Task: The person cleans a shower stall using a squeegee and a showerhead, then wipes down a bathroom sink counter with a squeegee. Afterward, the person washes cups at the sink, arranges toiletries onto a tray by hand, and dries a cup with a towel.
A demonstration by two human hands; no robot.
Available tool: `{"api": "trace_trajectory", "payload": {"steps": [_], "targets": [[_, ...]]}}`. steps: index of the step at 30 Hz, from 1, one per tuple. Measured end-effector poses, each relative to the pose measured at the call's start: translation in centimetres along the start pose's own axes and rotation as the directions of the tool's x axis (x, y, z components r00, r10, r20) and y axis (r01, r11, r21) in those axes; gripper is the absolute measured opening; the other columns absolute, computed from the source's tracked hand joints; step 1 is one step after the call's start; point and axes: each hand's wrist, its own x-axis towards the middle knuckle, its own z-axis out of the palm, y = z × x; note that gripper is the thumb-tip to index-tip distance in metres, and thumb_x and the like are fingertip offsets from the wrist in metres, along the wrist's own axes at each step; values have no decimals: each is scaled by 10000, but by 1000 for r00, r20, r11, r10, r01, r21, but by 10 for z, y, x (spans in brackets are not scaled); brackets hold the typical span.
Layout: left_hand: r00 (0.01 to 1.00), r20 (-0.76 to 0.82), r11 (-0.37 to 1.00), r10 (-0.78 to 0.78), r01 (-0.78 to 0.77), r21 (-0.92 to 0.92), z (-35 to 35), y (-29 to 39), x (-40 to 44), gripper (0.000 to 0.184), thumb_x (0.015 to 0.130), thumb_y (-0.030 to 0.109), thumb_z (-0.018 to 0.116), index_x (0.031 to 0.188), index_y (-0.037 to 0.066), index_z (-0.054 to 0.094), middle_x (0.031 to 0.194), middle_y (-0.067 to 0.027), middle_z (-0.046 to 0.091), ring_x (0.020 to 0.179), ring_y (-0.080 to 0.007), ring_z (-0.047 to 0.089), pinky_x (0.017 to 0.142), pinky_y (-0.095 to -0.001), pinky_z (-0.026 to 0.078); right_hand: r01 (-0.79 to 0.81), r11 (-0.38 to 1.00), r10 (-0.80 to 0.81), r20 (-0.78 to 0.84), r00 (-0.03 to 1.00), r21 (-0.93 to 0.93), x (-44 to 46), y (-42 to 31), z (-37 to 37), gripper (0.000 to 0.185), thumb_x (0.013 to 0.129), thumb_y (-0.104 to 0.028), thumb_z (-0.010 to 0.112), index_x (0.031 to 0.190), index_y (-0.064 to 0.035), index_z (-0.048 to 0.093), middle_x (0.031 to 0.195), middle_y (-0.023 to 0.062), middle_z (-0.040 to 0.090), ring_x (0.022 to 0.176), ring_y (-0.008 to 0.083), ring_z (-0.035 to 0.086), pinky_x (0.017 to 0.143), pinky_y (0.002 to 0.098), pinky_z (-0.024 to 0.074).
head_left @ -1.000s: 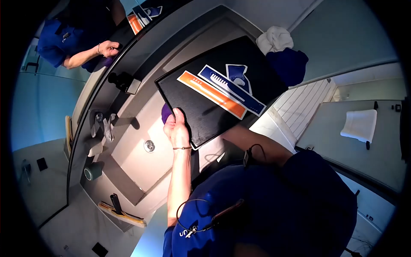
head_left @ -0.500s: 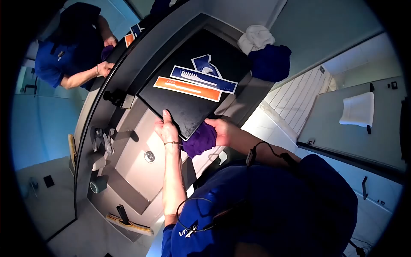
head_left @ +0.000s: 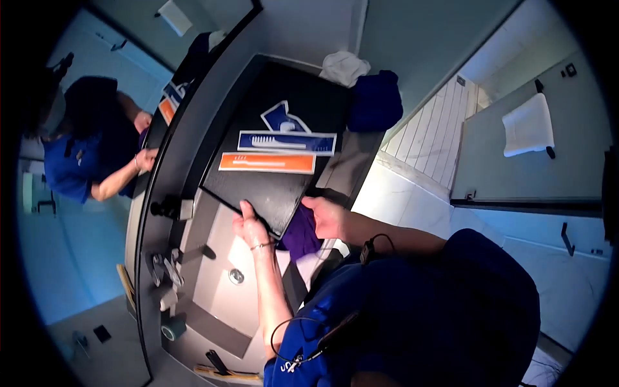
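Observation:
A black tray (head_left: 258,190) lies over the upper part of the sink counter. On it sit an orange packet (head_left: 267,163), a blue packet with a comb picture (head_left: 287,142) and a smaller blue packet (head_left: 281,119). My left hand (head_left: 250,229) grips the near left edge of the tray, thumb on top. At the tray's near right edge is my right hand (head_left: 326,218), closed on a purple cloth (head_left: 299,237) that hangs below the corner.
A white cloth (head_left: 345,68) and a dark blue cloth (head_left: 375,102) lie past the tray. The sink basin (head_left: 222,293) holds a drain. A black dispenser (head_left: 169,208), a green cup (head_left: 173,329) and a squeegee (head_left: 225,373) stand along the counter. A mirror (head_left: 71,258) is at left.
The tray has settled further back on the counter, straighter in view. My right hand came out from beneath the tray with the purple cloth. The head view has turned.

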Motion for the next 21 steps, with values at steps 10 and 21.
{"api": "trace_trajectory", "payload": {"steps": [10, 21], "targets": [[991, -58, 981, -118, 126, 150, -67, 51, -53, 366, 903, 221, 549, 1130, -65, 516, 1029, -131, 598, 866, -216, 587, 787, -332, 495, 329, 942, -336, 192, 922, 69, -26, -137, -14, 444, 934, -344, 417, 1244, -35, 494, 1225, 104, 558, 1119, 239, 539, 1017, 390, 364], [968, -247, 936, -42, 124, 329, -183, 62, -100, 358, 898, 269, 567, 1071, -44, 562, 920, -94, 610, 767, -175, 571, 707, -291, 482, 335, 857, -189, 366, 911, -393, 16, -188, 71, 405, 892, -333, 556, 1178, -47, 541, 1185, 98, 580, 1044, 258, 576, 891, 389, 466]]}}
